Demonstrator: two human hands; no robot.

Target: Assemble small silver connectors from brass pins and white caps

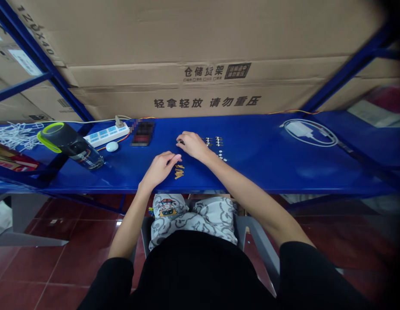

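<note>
"Where do the small parts lie?"

"Brass pieces (178, 172) are laid just beside the curled left hand (159, 168) on the blue steel table (267, 172). Metal pins (212, 141) are set out past the right hand (193, 145), drawn together; any pinch cannot be told."

"What is risked?"

"Loose pieces could be scattered if brushed by a wrist."

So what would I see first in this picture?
You'd first see the bright blue shelf running across the middle, with huge cardboard boxes behind it. Next come the hands: the left hand beside a little pile of gold pieces, the right hand near rows of tiny metal bits. Off to the left lies a bottle with a green top.
</note>
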